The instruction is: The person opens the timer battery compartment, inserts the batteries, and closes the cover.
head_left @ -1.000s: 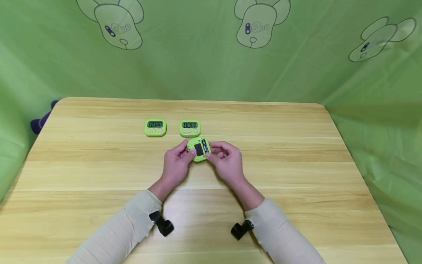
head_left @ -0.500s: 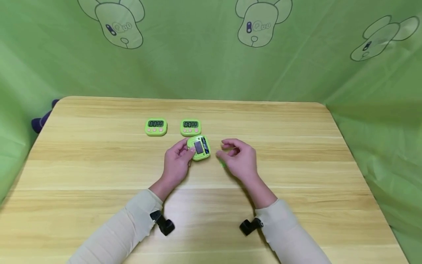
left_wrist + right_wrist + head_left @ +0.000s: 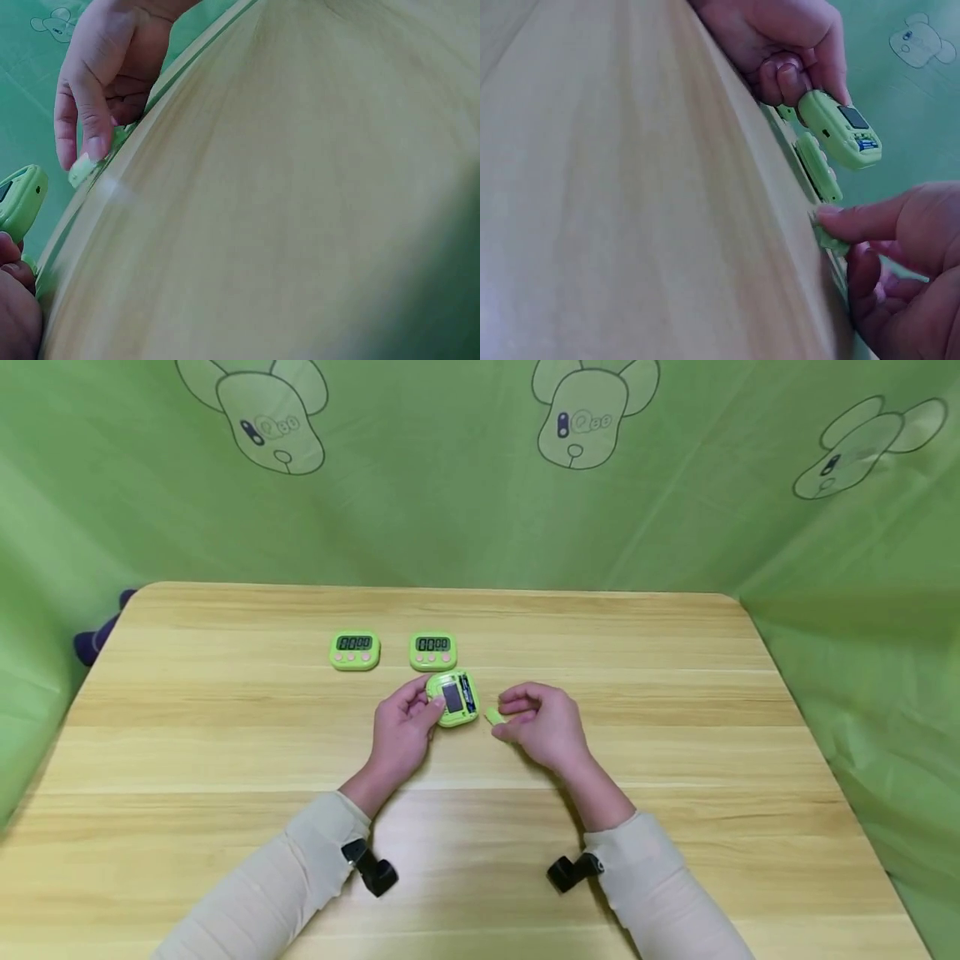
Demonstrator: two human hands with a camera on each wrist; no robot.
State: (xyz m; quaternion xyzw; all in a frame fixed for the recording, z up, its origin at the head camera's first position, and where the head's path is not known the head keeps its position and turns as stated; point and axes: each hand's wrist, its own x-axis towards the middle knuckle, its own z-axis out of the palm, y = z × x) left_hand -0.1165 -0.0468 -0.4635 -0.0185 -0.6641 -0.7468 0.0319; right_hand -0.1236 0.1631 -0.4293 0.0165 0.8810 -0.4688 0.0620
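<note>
My left hand (image 3: 400, 731) grips a green digital timer (image 3: 465, 714) above the table, its back turned up. The timer's battery slot is uncovered, and a dark battery (image 3: 468, 692) lies in it. To its right, my right hand (image 3: 549, 728) pinches a small green battery cover (image 3: 494, 716) between thumb and fingers, apart from the timer. In the left wrist view the cover (image 3: 80, 170) pokes out below the fingertips. The right wrist view shows the held timer (image 3: 832, 129) from its edge, with the blue battery end (image 3: 866, 142) in the slot.
Two more green timers, one at left (image 3: 355, 650) and one nearer the middle (image 3: 432, 651), lie face up on the wooden table (image 3: 637, 693), screens showing zeros. The second sits just beyond the held timer. A green curtain (image 3: 450, 527) hangs behind and at both sides.
My right hand has moved off the timer to the right, taking the battery cover with it, and has turned the cover into view. My left hand and its timer have hardly moved.
</note>
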